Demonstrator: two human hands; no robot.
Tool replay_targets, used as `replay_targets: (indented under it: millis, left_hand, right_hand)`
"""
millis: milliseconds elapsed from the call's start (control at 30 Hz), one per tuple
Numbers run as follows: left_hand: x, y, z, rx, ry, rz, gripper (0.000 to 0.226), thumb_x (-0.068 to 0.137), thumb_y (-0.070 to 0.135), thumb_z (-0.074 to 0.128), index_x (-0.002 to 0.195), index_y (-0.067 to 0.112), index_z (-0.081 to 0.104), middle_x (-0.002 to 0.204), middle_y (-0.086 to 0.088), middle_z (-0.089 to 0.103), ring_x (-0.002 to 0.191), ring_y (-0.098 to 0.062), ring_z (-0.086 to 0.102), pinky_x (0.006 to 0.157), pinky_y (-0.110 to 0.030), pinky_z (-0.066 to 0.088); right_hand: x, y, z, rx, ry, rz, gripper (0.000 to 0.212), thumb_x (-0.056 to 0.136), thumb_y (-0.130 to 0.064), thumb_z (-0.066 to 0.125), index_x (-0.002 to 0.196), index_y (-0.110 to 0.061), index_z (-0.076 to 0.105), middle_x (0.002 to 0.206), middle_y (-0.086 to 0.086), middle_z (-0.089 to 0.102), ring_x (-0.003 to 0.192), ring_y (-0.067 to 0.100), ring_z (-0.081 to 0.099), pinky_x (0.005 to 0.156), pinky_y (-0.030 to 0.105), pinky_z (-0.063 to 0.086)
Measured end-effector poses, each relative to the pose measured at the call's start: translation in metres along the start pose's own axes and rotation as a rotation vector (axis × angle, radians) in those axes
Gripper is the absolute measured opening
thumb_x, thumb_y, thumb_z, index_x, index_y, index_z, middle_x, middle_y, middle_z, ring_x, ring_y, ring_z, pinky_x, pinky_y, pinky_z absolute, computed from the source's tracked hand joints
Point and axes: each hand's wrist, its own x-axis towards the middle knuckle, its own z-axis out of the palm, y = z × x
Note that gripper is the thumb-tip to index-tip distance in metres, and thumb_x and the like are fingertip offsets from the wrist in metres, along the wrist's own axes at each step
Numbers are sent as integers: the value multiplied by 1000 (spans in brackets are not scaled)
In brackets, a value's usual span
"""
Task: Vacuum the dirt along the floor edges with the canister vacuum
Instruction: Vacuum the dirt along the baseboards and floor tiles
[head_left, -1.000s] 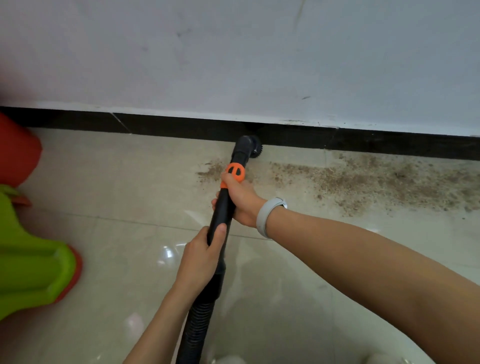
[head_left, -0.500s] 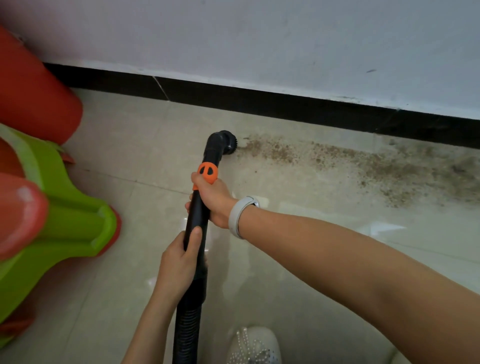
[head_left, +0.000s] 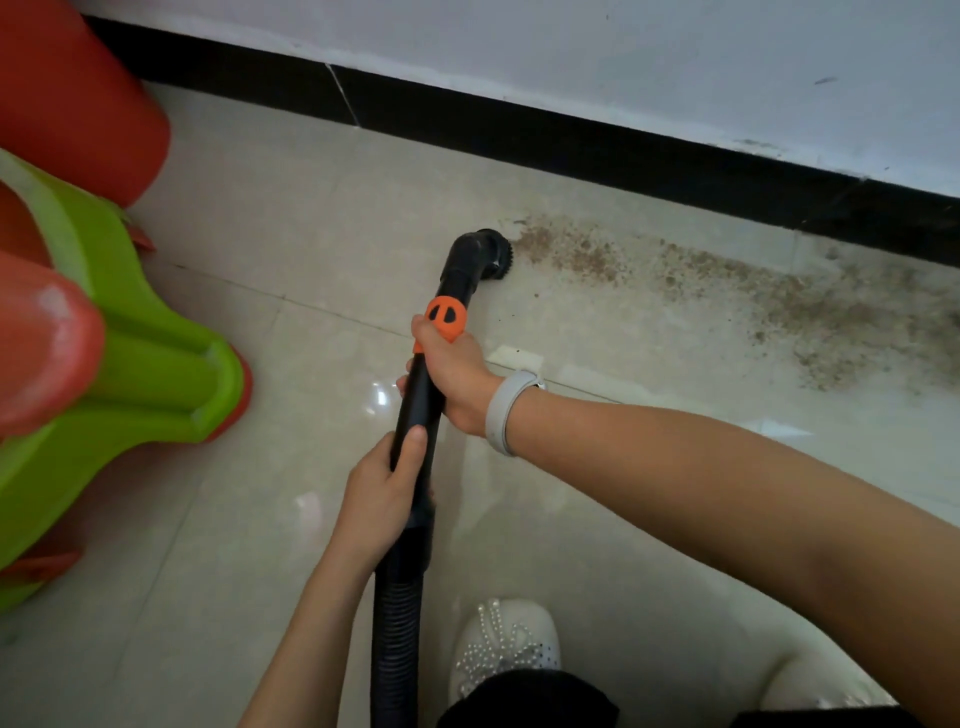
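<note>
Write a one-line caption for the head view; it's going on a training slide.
Both hands, left hand and right hand, grip the vacuum wand, its brush nozzle at the dirt near the baseboard.

Green and red plastic stools (head_left: 119, 364) at left — white beaded shoe (head_left: 504, 644) near the bottom edge

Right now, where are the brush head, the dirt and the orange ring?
brush head (head_left: 491, 254), head view, on its black round body.
dirt (head_left: 727, 280), head view, mid-streak by the baseboard.
orange ring (head_left: 445, 317), head view, on its top face.
</note>
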Motion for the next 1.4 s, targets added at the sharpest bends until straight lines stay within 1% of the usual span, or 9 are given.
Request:
replay_targets:
  millis: [100,233,333,467,667,900,1033,1200,1400]
  left_hand:
    - [11,12,5,-31,5,5,42,97,40,41,76,7,54,61,-13,63,59,-28,63,65,-41,51]
    - [27,31,8,-35,-13,10,42,97,44,41,77,8,53,61,-10,63,62,-30,65,67,-42,53]
    - [36,44,8,-14,-34,28,44,96,46,39,80,8,54,63,-8,63,60,-25,64,68,-40,54]
    - [35,44,8,10,-39,39,47,96,47,39,83,6,55,66,-10,64,62,-26,65,69,-42,56]
    - [35,46,13,30,-81,55,42,96,47,40,81,11,54,66,-9,64,64,-27,66,72,-44,56]
    - [38,58,30,36,-118,76,40,95,48,40,78,15,53,64,-7,63,63,-27,65,71,-42,54]
    - [38,62,36,54,-153,81,41,95,49,40,79,13,53,66,-8,64,64,-27,66,72,-42,55]
    - [34,69,46,77,-184,97,41,95,46,42,77,12,53,63,-7,64,60,-24,65,70,-42,54]
    - [27,81,65,140,-250,128,42,95,47,42,81,10,55,67,-8,65,64,-26,66,70,-41,54]
  right_hand:
    - [9,-16,1,-29,-6,20,24,95,-28,54,82,-11,44,71,7,46,51,20,52,55,31,51]
    - [18,-37,-1,-41,9,1,26,95,-28,55,80,-9,44,71,8,47,52,21,52,56,31,50]
    - [21,-50,-4,-15,7,6,27,95,-29,55,81,-9,44,70,8,48,55,22,53,56,31,50]
    - [21,-51,-7,-8,3,10,26,95,-30,55,82,-10,44,71,8,49,57,21,54,59,31,51]
    - [21,-50,-20,9,-2,16,26,95,-31,54,83,-10,44,71,8,50,57,21,55,60,33,51]
    - [16,-60,-41,59,35,2,26,95,-29,54,84,-8,43,70,8,48,53,21,53,53,31,48]
    - [13,-62,-52,82,47,5,26,95,-30,54,84,-9,44,71,8,49,56,21,54,55,31,50]
    - [6,-63,-69,126,60,1,25,95,-30,54,85,-9,44,70,8,49,56,22,54,60,33,51]
    - [-5,-65,-101,188,84,-10,25,96,-29,53,84,-9,43,72,8,48,59,23,54,63,34,51]
